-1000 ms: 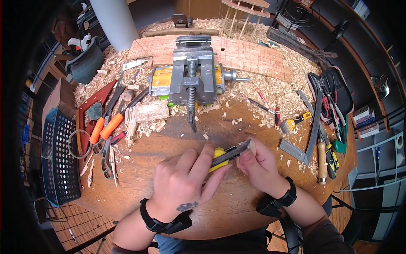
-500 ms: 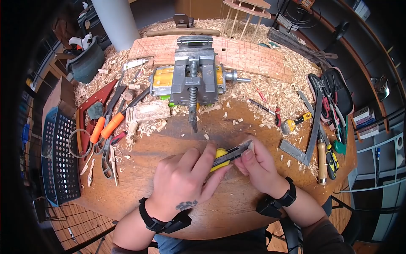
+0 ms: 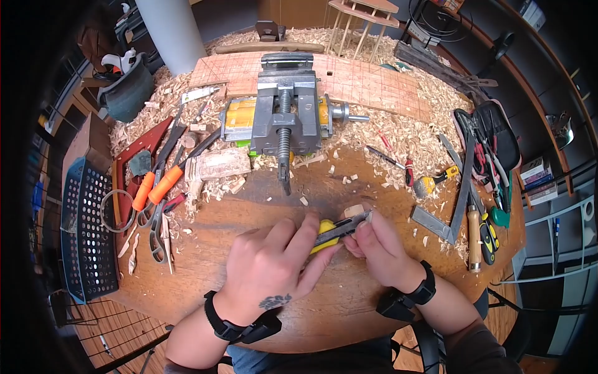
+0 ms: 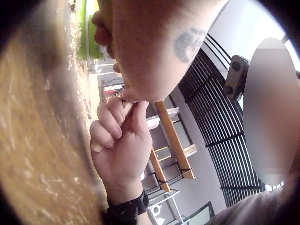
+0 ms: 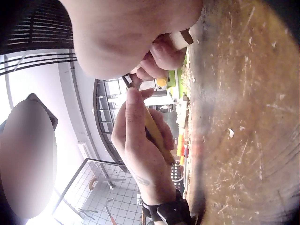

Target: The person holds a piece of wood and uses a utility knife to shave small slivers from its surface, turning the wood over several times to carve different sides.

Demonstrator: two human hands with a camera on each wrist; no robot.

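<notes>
In the head view, my left hand (image 3: 265, 255) grips a yellow and black utility knife (image 3: 326, 235), its blade pointing right. My right hand (image 3: 389, 252) holds a small pale piece of wood (image 3: 354, 210). The blade lies across the near side of the wood, close to the right thumb. In the right wrist view the knife's yellow handle (image 5: 158, 136) runs through the left fingers, and a squared end of the wood (image 5: 182, 39) sticks out past the curled right fingers. Both hands are above the front of the wooden table (image 3: 336, 305).
A grey metal vise (image 3: 286, 112) stands ahead, among wood shavings. At the left lie orange-handled tools (image 3: 165, 185), scissors (image 3: 157, 240) and a perforated basket (image 3: 93, 230). A metal square (image 3: 433, 223), a wooden-handled tool (image 3: 475, 240) and pliers (image 3: 489, 240) lie at the right.
My right hand has shifted the wood, so its end now shows beyond the blade instead of by the thumb. The left hand keeps its grip on the knife, nearly still.
</notes>
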